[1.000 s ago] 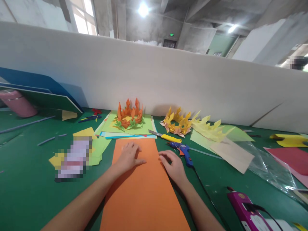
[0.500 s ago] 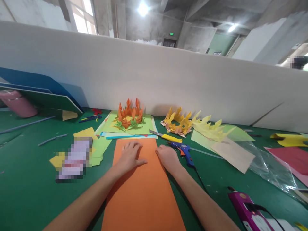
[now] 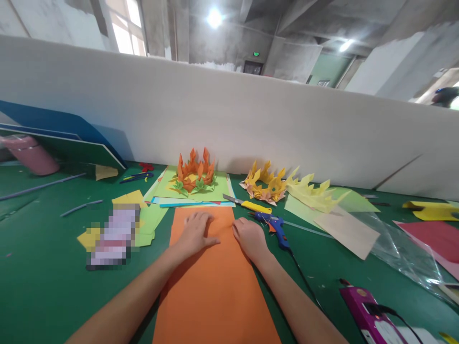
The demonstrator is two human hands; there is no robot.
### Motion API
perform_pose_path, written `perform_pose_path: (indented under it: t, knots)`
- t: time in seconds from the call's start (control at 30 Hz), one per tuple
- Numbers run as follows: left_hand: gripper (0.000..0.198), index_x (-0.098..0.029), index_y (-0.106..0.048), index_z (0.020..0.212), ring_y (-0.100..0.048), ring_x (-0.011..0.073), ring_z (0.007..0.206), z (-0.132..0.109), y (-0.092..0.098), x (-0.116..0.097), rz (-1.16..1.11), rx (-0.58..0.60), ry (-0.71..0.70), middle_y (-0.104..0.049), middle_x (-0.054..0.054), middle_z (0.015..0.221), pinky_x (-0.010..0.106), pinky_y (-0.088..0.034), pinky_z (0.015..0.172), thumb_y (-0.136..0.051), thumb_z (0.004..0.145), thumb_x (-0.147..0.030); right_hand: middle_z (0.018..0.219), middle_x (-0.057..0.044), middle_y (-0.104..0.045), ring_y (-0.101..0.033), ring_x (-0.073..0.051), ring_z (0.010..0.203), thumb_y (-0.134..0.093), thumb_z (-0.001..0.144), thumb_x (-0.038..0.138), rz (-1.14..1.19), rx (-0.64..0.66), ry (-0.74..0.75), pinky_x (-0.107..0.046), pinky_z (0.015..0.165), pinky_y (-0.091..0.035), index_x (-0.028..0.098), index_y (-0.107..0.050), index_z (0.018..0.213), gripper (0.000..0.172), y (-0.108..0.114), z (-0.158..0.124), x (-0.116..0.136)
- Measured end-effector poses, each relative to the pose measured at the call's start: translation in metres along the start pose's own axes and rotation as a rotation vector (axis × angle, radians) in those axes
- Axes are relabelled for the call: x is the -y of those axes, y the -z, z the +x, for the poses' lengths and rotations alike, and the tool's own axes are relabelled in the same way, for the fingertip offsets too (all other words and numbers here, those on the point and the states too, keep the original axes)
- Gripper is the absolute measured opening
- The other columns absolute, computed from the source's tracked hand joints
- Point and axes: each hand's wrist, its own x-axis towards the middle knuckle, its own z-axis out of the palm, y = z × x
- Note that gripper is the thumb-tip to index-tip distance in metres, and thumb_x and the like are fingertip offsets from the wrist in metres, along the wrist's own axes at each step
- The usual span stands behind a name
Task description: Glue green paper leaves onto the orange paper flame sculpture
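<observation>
A long orange sheet of paper (image 3: 215, 291) lies lengthwise in front of me, its near end running out of view. My left hand (image 3: 195, 234) rests on its upper left part, fingers spread and thumb pointing right. At the right edge of the sheet, my right hand (image 3: 250, 235) has its fingers curled and closed on the paper; the fingertips are partly hidden. A faint ripple shows in the paper beside them. Just right of that hand lies a blue glue gun (image 3: 274, 227). Above it is a yellow utility knife (image 3: 256, 206) with its blade out.
Beyond the sheet, an orange folded-paper crown (image 3: 195, 174) sits on stacked coloured paper. A yellow paper crown (image 3: 263, 184) and a pale yellow spiky strip (image 3: 313, 193) lie right of it. A phone (image 3: 116, 236) is at left, a purple power strip (image 3: 373, 315) at lower right. A white partition (image 3: 229, 114) stands behind.
My right hand's fingertips have shifted slightly at the paper's edge, and a small ripple now shows in the sheet there. The left hand stays in place. The view has moved a little.
</observation>
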Motion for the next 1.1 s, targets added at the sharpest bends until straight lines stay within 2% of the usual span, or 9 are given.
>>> perform_pose_path:
  t: [0.2, 0.3, 0.43, 0.57, 0.7, 0.87, 0.93, 1.0, 1.1]
  knots:
    - [0.049, -0.020, -0.051, 0.108, -0.056, 0.0269, 0.098, -0.001, -0.003, -0.001, -0.084, -0.035, -0.006, -0.063, 0.006, 0.101, 0.042, -0.038, 0.088, -0.070, 0.066, -0.036, 0.084, -0.009, -0.067, -0.062, -0.017, 0.074, -0.044, 0.089, 0.015, 0.077, -0.050, -0.023, -0.024, 0.061, -0.036, 0.015, -0.063, 0.085, 0.019, -0.002, -0.001, 0.001]
    - [0.036, -0.019, -0.055, 0.107, -0.057, 0.0270, 0.095, 0.001, -0.005, 0.003, -0.086, -0.086, 0.003, -0.065, 0.007, 0.093, 0.044, -0.040, 0.086, -0.059, 0.075, -0.033, 0.084, -0.008, -0.067, -0.062, -0.017, 0.076, -0.044, 0.089, 0.016, 0.139, -0.065, -0.009, -0.024, 0.063, -0.039, 0.016, -0.064, 0.087, 0.020, 0.001, -0.005, -0.001]
    - [0.021, -0.020, -0.061, 0.095, -0.059, 0.0243, 0.089, 0.003, -0.004, 0.010, -0.126, -0.062, -0.039, -0.066, 0.007, 0.087, 0.039, -0.043, 0.082, -0.051, 0.077, -0.024, 0.094, -0.005, -0.069, -0.063, -0.016, 0.085, -0.041, 0.089, 0.014, 0.248, -0.086, 0.015, -0.023, 0.071, -0.044, 0.018, -0.064, 0.094, 0.023, 0.004, -0.018, -0.010]
    - [0.019, -0.021, -0.059, 0.072, -0.058, 0.0218, 0.085, 0.007, 0.005, 0.013, -0.163, -0.083, -0.072, -0.064, 0.005, 0.081, 0.033, -0.044, 0.076, -0.045, 0.081, -0.030, 0.114, -0.007, -0.063, -0.058, -0.017, 0.104, -0.035, 0.082, 0.003, 0.571, -0.086, 0.126, -0.029, 0.087, -0.045, 0.020, -0.056, 0.116, 0.043, 0.007, -0.040, -0.025]
    - [0.025, -0.020, -0.055, 0.067, -0.056, 0.0185, 0.072, 0.010, 0.015, 0.013, -0.227, -0.084, -0.036, -0.060, 0.001, 0.072, 0.029, -0.041, 0.066, -0.041, 0.082, -0.035, 0.120, -0.008, -0.055, -0.052, -0.017, 0.111, -0.032, 0.079, 0.001, 0.725, 0.017, 0.217, -0.034, 0.095, -0.042, 0.024, -0.048, 0.129, 0.057, 0.014, -0.058, -0.036]
    - [0.017, -0.021, -0.056, 0.080, -0.057, 0.0167, 0.067, 0.012, 0.021, 0.014, -0.301, -0.092, 0.018, -0.061, -0.002, 0.068, 0.027, -0.041, 0.064, -0.046, 0.078, -0.034, 0.118, -0.006, -0.056, -0.050, -0.020, 0.113, -0.045, 0.079, 0.010, 0.847, 0.115, 0.166, -0.038, 0.099, -0.037, 0.027, -0.068, 0.099, 0.035, 0.022, -0.062, -0.042]
    - [0.018, -0.021, -0.055, 0.089, -0.058, 0.0163, 0.066, 0.011, 0.023, 0.013, -0.340, -0.088, 0.013, -0.062, -0.003, 0.067, 0.027, -0.042, 0.065, -0.046, 0.077, -0.031, 0.116, -0.006, -0.057, -0.050, -0.021, 0.112, -0.053, 0.076, 0.016, 0.912, 0.133, 0.137, -0.038, 0.099, -0.036, 0.025, -0.071, 0.086, 0.021, 0.022, -0.059, -0.043]
    - [0.016, -0.022, -0.056, 0.085, -0.059, 0.0165, 0.069, 0.011, 0.025, 0.012, -0.343, -0.062, -0.025, -0.064, -0.001, 0.071, 0.028, -0.043, 0.067, -0.043, 0.077, -0.028, 0.109, -0.007, -0.059, -0.054, -0.022, 0.104, -0.058, 0.075, 0.026, 1.003, 0.116, 0.083, -0.037, 0.093, -0.040, 0.022, -0.069, 0.075, 0.011, 0.019, -0.055, -0.041]
    - [0.019, -0.021, -0.061, 0.071, -0.060, 0.0185, 0.078, 0.010, 0.028, 0.010, -0.351, -0.003, -0.077, -0.067, 0.003, 0.080, 0.030, -0.044, 0.073, -0.042, 0.074, -0.025, 0.079, -0.004, -0.060, -0.056, -0.018, 0.076, -0.056, 0.076, 0.041, 1.128, 0.067, -0.045, -0.030, 0.071, -0.044, 0.019, -0.060, 0.066, 0.025, 0.012, -0.050, -0.036]
